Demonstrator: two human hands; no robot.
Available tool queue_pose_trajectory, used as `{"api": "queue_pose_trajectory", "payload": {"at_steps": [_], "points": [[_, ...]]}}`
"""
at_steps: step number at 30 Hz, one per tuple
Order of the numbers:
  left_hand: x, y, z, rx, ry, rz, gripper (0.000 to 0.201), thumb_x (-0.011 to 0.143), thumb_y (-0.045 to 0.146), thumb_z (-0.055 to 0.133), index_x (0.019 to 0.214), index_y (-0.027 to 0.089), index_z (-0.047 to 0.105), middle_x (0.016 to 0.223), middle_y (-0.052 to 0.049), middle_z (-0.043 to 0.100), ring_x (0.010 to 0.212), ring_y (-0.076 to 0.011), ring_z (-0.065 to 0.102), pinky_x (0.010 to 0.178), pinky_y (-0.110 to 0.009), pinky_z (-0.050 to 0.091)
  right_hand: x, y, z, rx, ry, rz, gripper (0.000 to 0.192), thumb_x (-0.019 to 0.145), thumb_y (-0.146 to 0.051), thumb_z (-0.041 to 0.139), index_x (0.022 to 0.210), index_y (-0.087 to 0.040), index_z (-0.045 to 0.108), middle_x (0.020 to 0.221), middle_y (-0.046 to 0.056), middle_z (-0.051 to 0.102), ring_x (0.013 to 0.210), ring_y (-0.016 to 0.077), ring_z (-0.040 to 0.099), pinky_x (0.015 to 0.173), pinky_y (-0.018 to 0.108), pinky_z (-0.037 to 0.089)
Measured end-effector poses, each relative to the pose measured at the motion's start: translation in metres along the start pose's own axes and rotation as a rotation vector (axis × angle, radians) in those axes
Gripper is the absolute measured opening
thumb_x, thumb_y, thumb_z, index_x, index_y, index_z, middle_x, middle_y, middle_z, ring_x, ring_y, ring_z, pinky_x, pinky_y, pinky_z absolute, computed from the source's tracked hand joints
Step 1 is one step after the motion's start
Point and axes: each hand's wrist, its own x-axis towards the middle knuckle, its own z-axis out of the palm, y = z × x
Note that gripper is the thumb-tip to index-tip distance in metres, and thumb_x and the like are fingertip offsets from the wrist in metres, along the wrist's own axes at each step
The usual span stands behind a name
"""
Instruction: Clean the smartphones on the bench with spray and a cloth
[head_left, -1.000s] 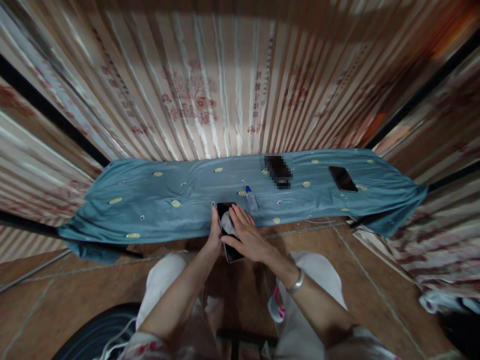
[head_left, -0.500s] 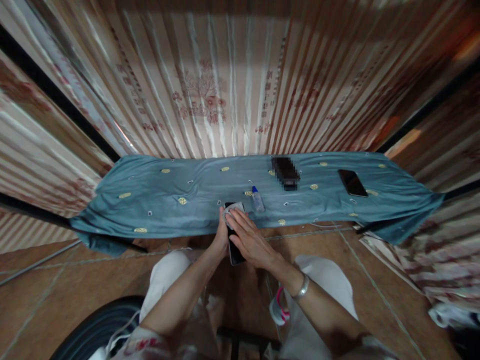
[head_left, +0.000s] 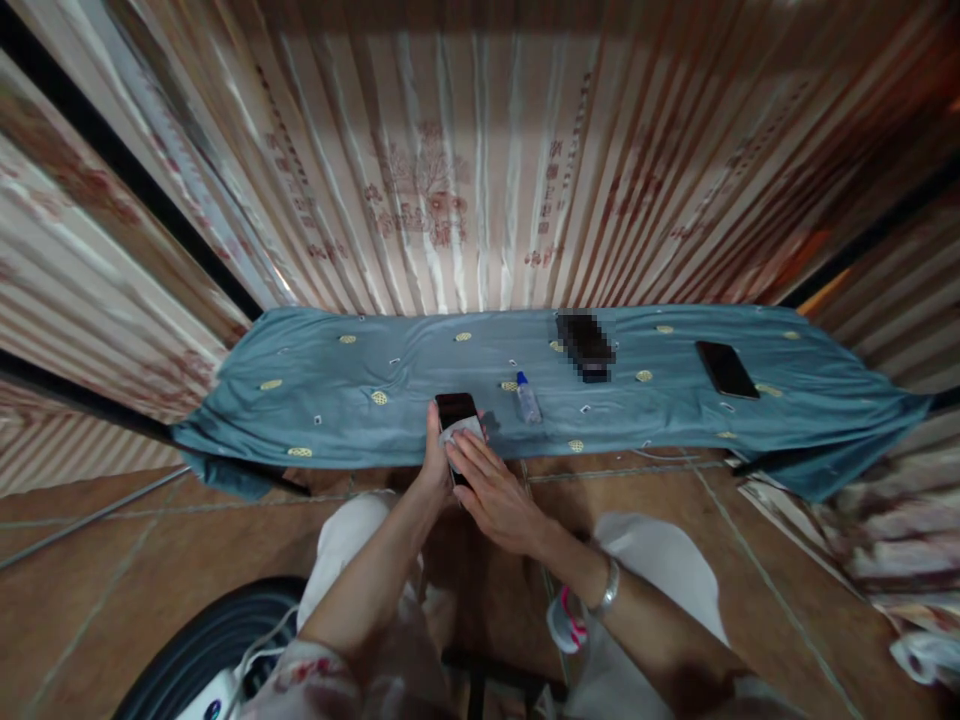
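My left hand (head_left: 436, 455) is wrapped round a black smartphone (head_left: 455, 404), holding it above the near edge of the cloth-covered table. Under the fingers of my right hand (head_left: 499, 495) a pale grey cloth (head_left: 460, 431) is pressed flat on the phone's screen. The palm hides the phone's lower part. Just beyond, to the right, a small clear bottle with a blue cap (head_left: 528, 400) lies on the table.
A teal patterned cloth (head_left: 420, 360) covers the narrow table. On it lie a pixelated dark object (head_left: 586, 347) and another black phone (head_left: 727, 369) to the right. Curtains (head_left: 487, 180) hang behind. A black round ribbed object (head_left: 217, 640) stands at lower left.
My right hand and the cloth have slid down the phone's screen, baring its top part. The phone now sits slightly higher and tilts to the left. The view has shifted slightly.
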Motion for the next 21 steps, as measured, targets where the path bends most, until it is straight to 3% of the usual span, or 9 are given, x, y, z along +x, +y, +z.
{"api": "queue_pose_trajectory", "payload": {"at_steps": [6, 12, 16, 21], "points": [[-0.001, 0.014, -0.004, -0.029, 0.004, -0.003, 0.074, 0.081, 0.072, 0.022, 0.087, 0.012, 0.066, 0.059, -0.006, 0.065, 0.047, -0.0161, 0.059, 0.051, -0.028, 0.050, -0.012, -0.011, 0.001, -0.024, -0.035, -0.069, 0.051, 0.093, -0.019, 0.037, 0.143, -0.011, 0.030, 0.146, 0.014, 0.036, 0.140, 0.0231, 0.020, 0.112, 0.046, 0.031], [0.005, 0.026, -0.004, 0.009, 0.060, 0.080, 0.080, 0.083, 0.069, 0.013, 0.088, 0.009, 0.065, 0.062, -0.010, 0.066, 0.053, -0.0200, 0.063, 0.056, -0.033, 0.053, -0.020, -0.013, -0.004, -0.037, -0.087, -0.113, 0.054, 0.092, -0.019, 0.040, 0.144, -0.013, 0.027, 0.147, 0.011, 0.036, 0.140, 0.0221, 0.022, 0.113, 0.043, 0.031], [0.006, 0.021, -0.005, -0.006, 0.040, 0.092, 0.080, 0.083, 0.070, 0.014, 0.084, 0.009, 0.065, 0.061, -0.010, 0.065, 0.052, -0.0184, 0.061, 0.055, -0.031, 0.051, -0.020, -0.002, -0.005, -0.022, -0.067, -0.032, 0.055, 0.092, -0.021, 0.041, 0.145, -0.014, 0.027, 0.147, 0.012, 0.035, 0.139, 0.0225, 0.026, 0.112, 0.043, 0.032], [0.000, 0.006, -0.004, -0.009, -0.041, -0.018, 0.077, 0.080, 0.073, 0.024, 0.084, 0.009, 0.067, 0.059, -0.008, 0.064, 0.050, -0.0156, 0.058, 0.052, -0.027, 0.048, -0.016, 0.013, -0.004, 0.017, 0.009, 0.004, 0.055, 0.093, -0.021, 0.038, 0.146, -0.016, 0.023, 0.148, 0.013, 0.032, 0.139, 0.0239, 0.025, 0.112, 0.047, 0.032]]}}
